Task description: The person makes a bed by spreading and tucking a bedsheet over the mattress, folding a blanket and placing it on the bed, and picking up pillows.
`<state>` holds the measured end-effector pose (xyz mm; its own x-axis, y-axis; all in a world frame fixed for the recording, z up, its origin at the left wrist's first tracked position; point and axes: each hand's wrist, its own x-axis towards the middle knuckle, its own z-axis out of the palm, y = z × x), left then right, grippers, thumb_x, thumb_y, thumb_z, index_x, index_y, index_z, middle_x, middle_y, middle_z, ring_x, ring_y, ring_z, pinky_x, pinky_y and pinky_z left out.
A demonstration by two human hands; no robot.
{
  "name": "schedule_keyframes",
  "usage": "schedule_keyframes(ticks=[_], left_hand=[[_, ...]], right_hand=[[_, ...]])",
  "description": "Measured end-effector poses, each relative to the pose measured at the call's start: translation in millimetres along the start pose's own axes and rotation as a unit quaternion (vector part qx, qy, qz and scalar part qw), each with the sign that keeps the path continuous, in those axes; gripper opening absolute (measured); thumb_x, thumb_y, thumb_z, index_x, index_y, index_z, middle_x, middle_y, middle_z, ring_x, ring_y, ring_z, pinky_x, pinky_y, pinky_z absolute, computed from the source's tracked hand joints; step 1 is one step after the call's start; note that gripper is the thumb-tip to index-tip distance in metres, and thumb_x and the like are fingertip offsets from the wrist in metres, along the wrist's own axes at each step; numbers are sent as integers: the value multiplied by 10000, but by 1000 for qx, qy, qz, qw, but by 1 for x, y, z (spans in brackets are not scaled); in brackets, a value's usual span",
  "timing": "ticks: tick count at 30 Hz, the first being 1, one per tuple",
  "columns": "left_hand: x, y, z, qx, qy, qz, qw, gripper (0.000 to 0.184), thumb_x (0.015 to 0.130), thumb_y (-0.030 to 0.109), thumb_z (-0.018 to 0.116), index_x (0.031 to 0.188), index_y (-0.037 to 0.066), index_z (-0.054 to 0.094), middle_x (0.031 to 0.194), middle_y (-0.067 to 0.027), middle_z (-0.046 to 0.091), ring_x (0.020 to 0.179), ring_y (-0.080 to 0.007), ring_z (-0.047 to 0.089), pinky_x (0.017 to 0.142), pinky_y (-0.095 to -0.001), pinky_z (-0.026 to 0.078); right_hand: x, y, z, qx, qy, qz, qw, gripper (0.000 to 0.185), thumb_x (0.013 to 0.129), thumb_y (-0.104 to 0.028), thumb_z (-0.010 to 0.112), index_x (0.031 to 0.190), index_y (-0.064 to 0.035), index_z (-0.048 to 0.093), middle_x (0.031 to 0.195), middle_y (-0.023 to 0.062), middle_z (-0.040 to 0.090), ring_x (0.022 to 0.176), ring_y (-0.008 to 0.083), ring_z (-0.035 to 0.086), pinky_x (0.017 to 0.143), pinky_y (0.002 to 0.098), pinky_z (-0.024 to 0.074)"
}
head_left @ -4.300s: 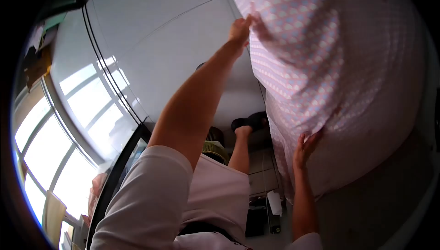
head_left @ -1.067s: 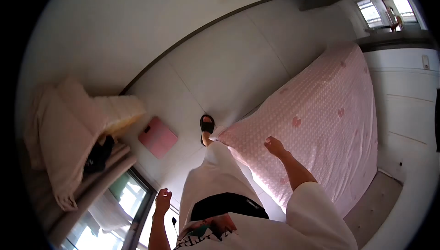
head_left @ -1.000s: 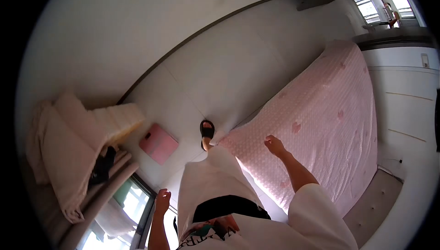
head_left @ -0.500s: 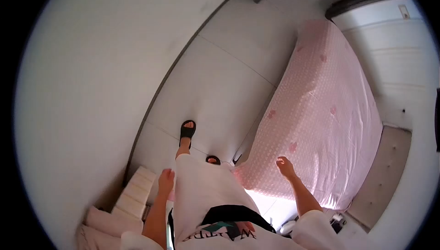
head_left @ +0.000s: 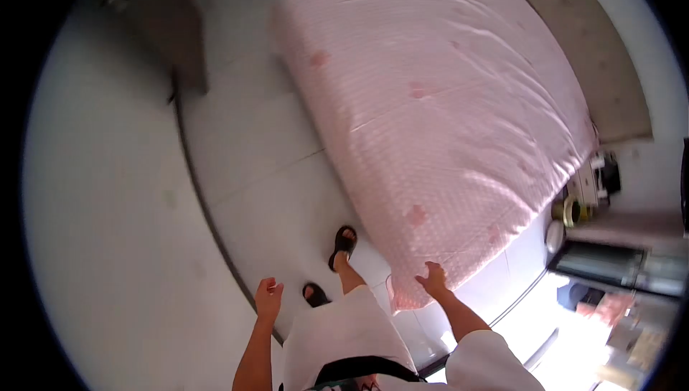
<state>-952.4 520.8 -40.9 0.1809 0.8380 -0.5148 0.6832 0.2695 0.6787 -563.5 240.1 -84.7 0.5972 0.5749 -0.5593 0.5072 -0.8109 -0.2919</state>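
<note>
My left hand (head_left: 268, 299) hangs in the air in front of the white wall, at the left of my body. Its fingers are loosely curled, a little apart, with nothing in them. My right hand (head_left: 433, 280) appears over the near corner of a bed with a pink patterned cover (head_left: 445, 147). The thumb and fingers of that hand are spread and hold nothing. Whether it touches the cover I cannot tell. Below me are my feet in black slippers (head_left: 343, 249), on the pale tiled floor beside the bed.
The white wall (head_left: 108, 247) with a dark baseboard runs along my left. A dark door (head_left: 169, 25) stands at the upper left, blurred. The padded headboard (head_left: 603, 61) is at the far right, with a gold-coloured bin (head_left: 570, 212) near it. Bright light enters at the lower right.
The view has turned right, bringing more of the bed to the middle. My feet have stepped along beside it. The fingers of both hands have loosened from a tighter curl.
</note>
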Motion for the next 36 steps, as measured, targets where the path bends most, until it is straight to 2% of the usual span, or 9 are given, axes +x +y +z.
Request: schedule_keyframes(ticks=[5,7,12,15,19,23,29,34,36], left_hand=[[93,128,60,118,-91,111,983,322,740,147,691,1012,30,567,1018,-130,573,897,-234,565,774,-344,459],[128,173,95,256,-129,350,892,373,704,130,718,1032,42,564,1049,-125,553,967,-278,533,810,-375,446],[186,264,196,350,-258,486,758,353,712,102,690,1036,55,558,1037,-114,548,998,-306,508,831,-390,435],[213,283,248,412,-304,562,650,277,747,103,650,1003,55,559,1025,-111,550,999,-300,508,835,-391,436],[243,276,292,458,-359,643,497,160,797,111,586,926,25,549,988,-121,555,980,-296,517,841,-394,439],[265,277,309,495,-453,626,396,127,798,85,570,888,2,538,957,-142,562,968,-299,525,848,-381,440],[273,289,315,466,-555,546,419,135,732,52,628,783,8,512,803,-168,550,821,-335,554,721,-412,454],[254,331,303,509,-645,441,361,87,746,5,583,803,-33,530,845,-208,575,860,-356,561,731,-421,459],[252,334,298,516,-623,475,347,105,749,33,603,802,-18,528,829,-194,568,852,-347,562,730,-417,461]], right_hand=[[29,-34,-2,117,105,149,976,657,657,-246,733,1209,-88,414,1227,142,407,1153,353,368,923,500,341],[35,-51,-5,114,83,209,968,662,655,-226,734,1215,-107,402,1227,114,406,1172,336,354,909,506,337],[42,-62,6,94,123,234,960,606,656,-149,710,1193,-117,431,1192,96,414,1151,322,356,884,480,347],[54,-43,32,85,212,233,945,349,661,-42,616,995,-83,524,1055,93,480,1029,311,430,826,467,368],[60,-18,47,114,250,98,957,151,660,-16,590,796,-40,529,890,141,497,885,347,477,777,438,402],[56,-28,24,113,213,96,966,241,620,69,503,828,-46,542,874,130,517,881,327,489,789,415,411],[49,-17,41,79,117,72,987,274,626,73,501,881,-19,535,940,150,513,945,332,484,823,406,420],[41,-28,15,116,73,63,989,284,637,65,508,913,2,531,993,166,509,980,343,483,858,408,415],[38,-36,6,143,33,88,985,288,637,76,515,918,14,529,990,171,506,1008,354,472,870,413,412]])
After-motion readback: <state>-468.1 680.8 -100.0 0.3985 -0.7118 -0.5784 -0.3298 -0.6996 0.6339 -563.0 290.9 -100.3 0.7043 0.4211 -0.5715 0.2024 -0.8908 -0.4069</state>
